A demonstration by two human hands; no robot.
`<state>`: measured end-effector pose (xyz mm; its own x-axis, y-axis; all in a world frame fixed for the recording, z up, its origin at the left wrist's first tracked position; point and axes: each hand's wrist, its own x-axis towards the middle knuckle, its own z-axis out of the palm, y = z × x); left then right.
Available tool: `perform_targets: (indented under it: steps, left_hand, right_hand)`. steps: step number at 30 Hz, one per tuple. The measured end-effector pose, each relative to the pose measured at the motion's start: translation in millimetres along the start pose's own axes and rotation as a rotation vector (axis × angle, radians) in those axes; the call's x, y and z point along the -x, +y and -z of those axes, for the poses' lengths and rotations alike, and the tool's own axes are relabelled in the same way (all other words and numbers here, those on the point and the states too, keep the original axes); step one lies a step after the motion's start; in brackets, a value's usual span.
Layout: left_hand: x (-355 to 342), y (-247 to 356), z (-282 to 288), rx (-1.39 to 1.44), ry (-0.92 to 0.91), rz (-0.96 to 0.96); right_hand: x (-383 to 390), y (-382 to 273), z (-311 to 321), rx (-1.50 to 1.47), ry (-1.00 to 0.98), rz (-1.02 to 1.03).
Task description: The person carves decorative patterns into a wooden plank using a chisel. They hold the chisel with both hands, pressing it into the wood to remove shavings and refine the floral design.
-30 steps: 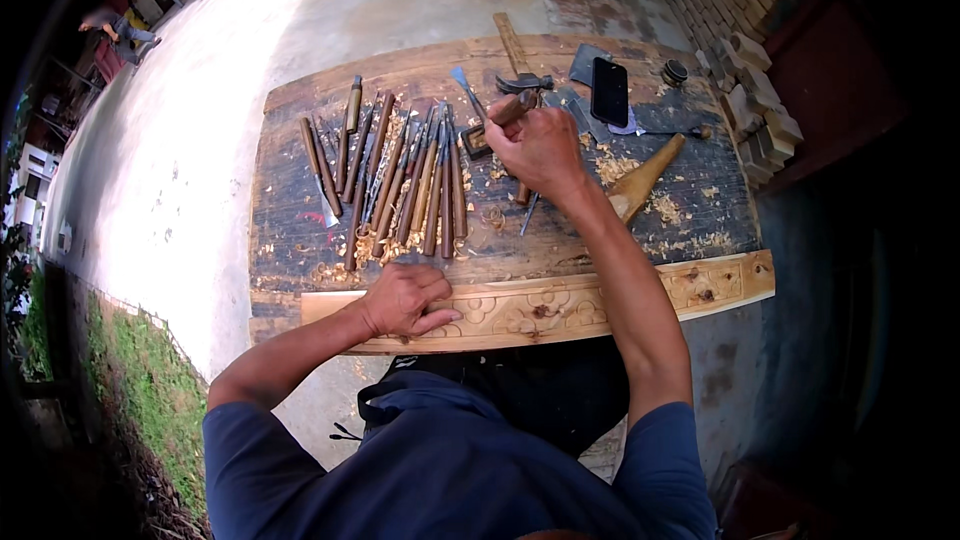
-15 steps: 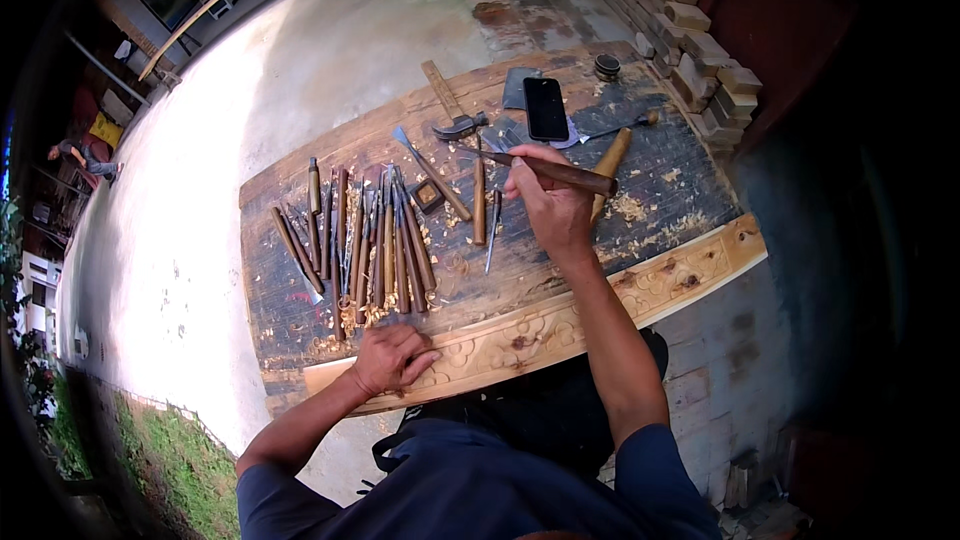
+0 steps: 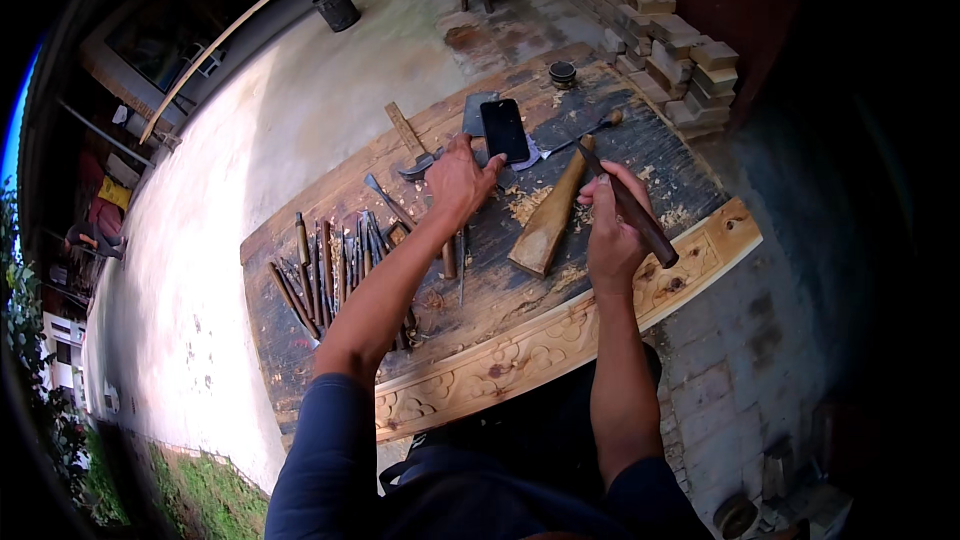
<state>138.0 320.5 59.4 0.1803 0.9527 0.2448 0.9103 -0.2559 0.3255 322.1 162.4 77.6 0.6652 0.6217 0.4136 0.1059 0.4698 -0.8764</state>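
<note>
My right hand [image 3: 617,245] grips a carving chisel [image 3: 645,218] with a dark wooden handle, its blade pointing up and away to the left. Just left of it lies a paddle-shaped wooden mallet [image 3: 548,225]. Stretched over the bench, my left hand [image 3: 462,180] has its fingers apart, between the claw hammer [image 3: 408,132] and the black phone [image 3: 504,130]. Its thumb comes close to the phone's lower edge; whether they touch I cannot tell. Along the bench's near edge lies a long pale board [image 3: 520,360] carved with scrolls, with my right forearm crossing over it.
Several wood-handled chisels [image 3: 325,270] lie in a row at the left, partly hidden by my left arm. Wood shavings [image 3: 525,205] are scattered on the dark bench [image 3: 290,230]. A small round tin [image 3: 562,72] stands at the far edge, with stacked bricks [image 3: 690,60] beyond.
My left hand has left the carved board and reached forward to beside the phone. My right hand, still holding the chisel, has moved right and nearer, uncovering the mallet.
</note>
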Motion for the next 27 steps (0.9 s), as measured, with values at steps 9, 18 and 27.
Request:
perform_targets:
  steps: [9, 18, 27]
  left_hand:
    - [-40, 28, -61, -0.162, -0.105, 0.035]
    - [-16, -4, -35, 0.316, 0.231, -0.097]
    - [240, -57, 58, 0.717, 0.161, 0.052]
  right_hand:
    - [-3, 2, 9, -0.004, -0.003, -0.013]
    - [-7, -2, 17, 0.013, -0.028, -0.021]
    - [-13, -3, 33, 0.173, -0.022, 0.295]
